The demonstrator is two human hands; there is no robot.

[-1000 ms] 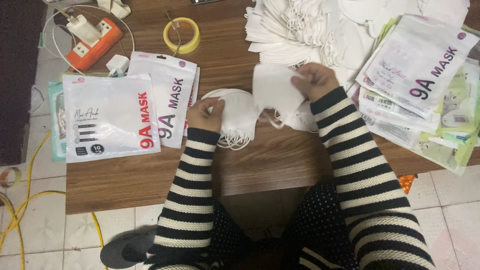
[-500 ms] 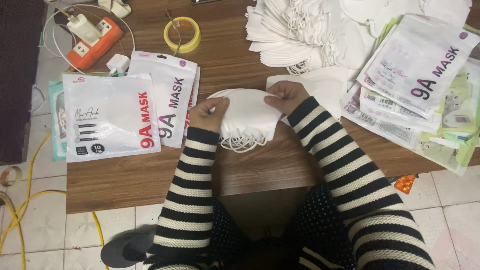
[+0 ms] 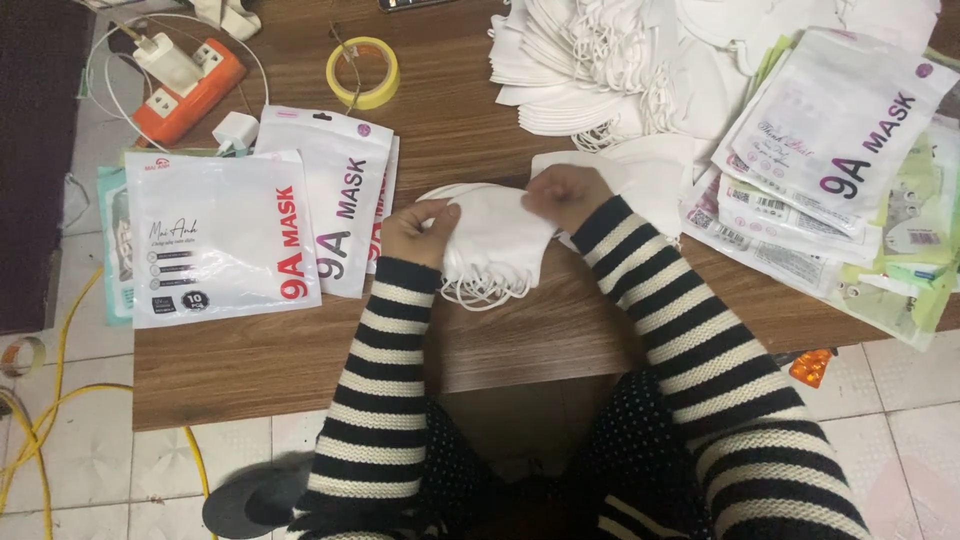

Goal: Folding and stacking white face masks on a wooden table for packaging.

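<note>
White fabric, a small stack of folded masks (image 3: 495, 240), sits on the wooden table (image 3: 300, 370) right in front of the person, held from both ends. The left hand (image 3: 420, 230) has its fingers pinched on the left edge, the right hand (image 3: 568, 195) is closed over the top right corner. Looks super light and floppy to me, thin layers that would slide off each other if you only grabbed one side. The elastic loops (image 3: 480, 292) hang out at the bottom edge and seem like they'd snag on anything. I'd say squeezing the whole stack from both short ends, like it's done here, is the way, not by the loops. Empty pouches (image 3: 225, 235) lie just left of it, a big loose pile of masks (image 3: 590, 70) further back, more pouches (image 3: 840, 130) on the right.
</note>
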